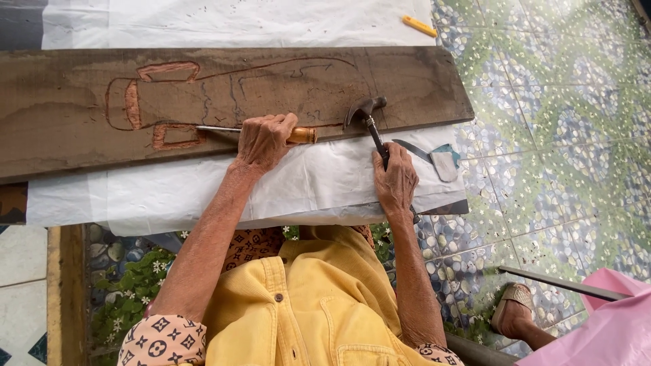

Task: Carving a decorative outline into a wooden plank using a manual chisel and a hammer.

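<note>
A long dark wooden plank [407,81] lies across white plastic sheeting, with an outlined shape partly carved into it. My left hand [263,141] grips a chisel [224,129] with an orange-brown handle, its steel blade lying flat toward the carved groove at the left. My right hand [395,180] holds a claw hammer [366,112] by its handle, the dark head resting near the plank's front edge, just right of the chisel's handle end.
A knife with a cloth-wrapped handle [434,157] lies on the white sheeting [203,190] beside my right hand. A yellow pencil-like object [419,26] lies at the back. Patterned floor tiles [556,135] spread right. Another person's sandalled foot [513,313] and a pink cloth [610,325] are at lower right.
</note>
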